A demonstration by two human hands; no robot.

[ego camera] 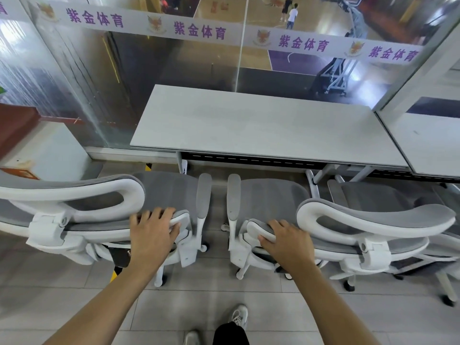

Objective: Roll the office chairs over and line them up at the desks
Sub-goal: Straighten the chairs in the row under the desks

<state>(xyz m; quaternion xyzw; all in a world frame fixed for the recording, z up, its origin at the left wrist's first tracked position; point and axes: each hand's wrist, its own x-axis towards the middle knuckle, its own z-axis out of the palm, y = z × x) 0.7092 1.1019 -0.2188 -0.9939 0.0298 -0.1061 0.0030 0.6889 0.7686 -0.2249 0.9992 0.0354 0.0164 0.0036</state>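
Grey mesh chairs stand side by side under our hands, left hand [151,232] gripping the left chair [169,192] back, right hand [286,241] the right chair [271,197] (both fingers curled over), tabletop [249,125] straight ahead.

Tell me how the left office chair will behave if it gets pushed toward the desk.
The left office chair should roll easily: castors show under it on smooth floor tiles. It may swivel off line, since the left hand grips only one corner of its backrest. The mesh back will probably flex slightly.
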